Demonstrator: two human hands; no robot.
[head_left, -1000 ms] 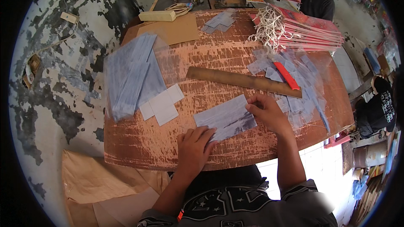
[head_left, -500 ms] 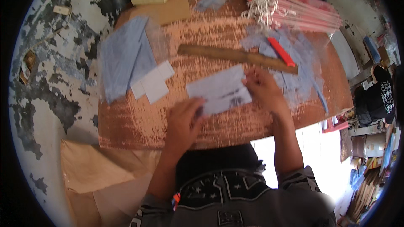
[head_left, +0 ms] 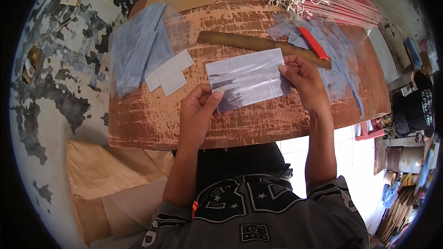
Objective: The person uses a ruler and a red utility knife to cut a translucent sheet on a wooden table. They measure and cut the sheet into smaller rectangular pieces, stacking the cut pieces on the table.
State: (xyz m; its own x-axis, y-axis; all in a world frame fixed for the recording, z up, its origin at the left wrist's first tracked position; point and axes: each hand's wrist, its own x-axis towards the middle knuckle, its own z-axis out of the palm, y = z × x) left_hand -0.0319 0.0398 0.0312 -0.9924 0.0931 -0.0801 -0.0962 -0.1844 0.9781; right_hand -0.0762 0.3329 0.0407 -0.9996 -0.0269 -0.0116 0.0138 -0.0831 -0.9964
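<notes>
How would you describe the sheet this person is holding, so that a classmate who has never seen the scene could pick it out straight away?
Start at the worn reddish-brown wooden table and find the long brown wooden ruler lying across it. Just below it, the left hand and right hand hold a pale, glossy rectangular plastic sheet by its two ends. Unlike the bluish sheets stacked at the left, it is lifted between fingers, not lying flat.

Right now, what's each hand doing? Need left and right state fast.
Left hand: closed on the lower left corner of the plastic sheet.
Right hand: closed on the sheet's right edge.
</notes>
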